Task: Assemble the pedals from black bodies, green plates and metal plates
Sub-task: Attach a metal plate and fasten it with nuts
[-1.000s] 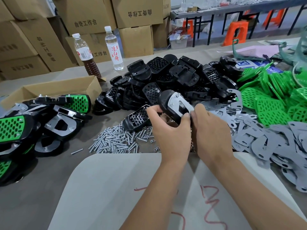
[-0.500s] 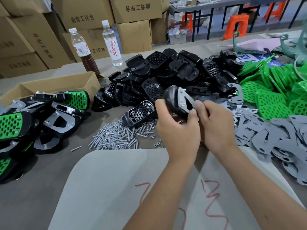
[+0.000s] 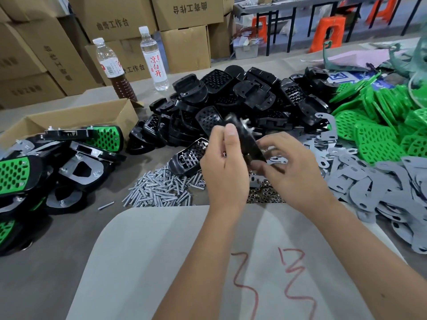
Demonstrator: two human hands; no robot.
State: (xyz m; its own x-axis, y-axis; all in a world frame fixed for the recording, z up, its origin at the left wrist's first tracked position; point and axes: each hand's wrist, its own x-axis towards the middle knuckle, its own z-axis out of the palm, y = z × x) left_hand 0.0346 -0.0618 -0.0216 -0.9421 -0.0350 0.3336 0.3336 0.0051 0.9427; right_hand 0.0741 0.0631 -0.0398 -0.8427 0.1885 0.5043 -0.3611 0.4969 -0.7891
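**Pedal bench, mid-assembly**

So we've got a black pedal body up in the air over the table, tilted on edge and a bit motion-blurred. Our left hand is wrapped around its left side, thumb up on the top edge, so that one's clearly gripping it. Our right hand sits at the lower right end with the fingers spread and curled; whether it's actually pinching the body or just touching it, we can't tell through the blur.

Right below the hands is a scatter of silver bolts and a little heap of nuts. Behind them is the big pile of black bodies. Green plates are stacked off to the right, with the grey metal plates spread in front of those. Finished pedals are heaped on the left beside a cardboard box, and two bottles stand at the back.
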